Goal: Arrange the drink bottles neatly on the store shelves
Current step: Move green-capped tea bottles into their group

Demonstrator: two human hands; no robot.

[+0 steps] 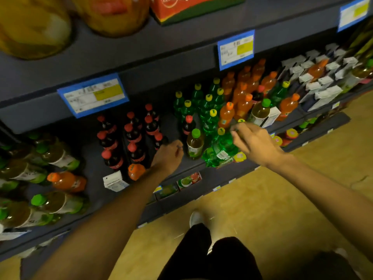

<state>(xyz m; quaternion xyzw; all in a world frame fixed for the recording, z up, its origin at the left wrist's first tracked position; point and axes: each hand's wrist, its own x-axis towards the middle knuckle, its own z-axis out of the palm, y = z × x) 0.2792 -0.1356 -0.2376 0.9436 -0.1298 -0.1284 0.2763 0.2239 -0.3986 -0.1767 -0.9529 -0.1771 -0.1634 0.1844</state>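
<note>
Head view: green bottle (226, 145) lies just beneath right hand (256, 144) fingers (235, 129).

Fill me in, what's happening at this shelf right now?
A person is sorting drink bottles on a dark store shelf. The right hand reaches over green soda bottles near the shelf's front edge; whether it grips one is unclear. The left hand, fingers curled, sits beside a green-capped tea bottle. Cola bottles stand left, orange ones right, with strays mixed in.

Red-capped dark cola bottles (132, 136), yellow-capped green bottles (210, 120), orange bottles (245, 91), blue-bordered price tags (93, 95), grey shelf (90, 49).
</note>
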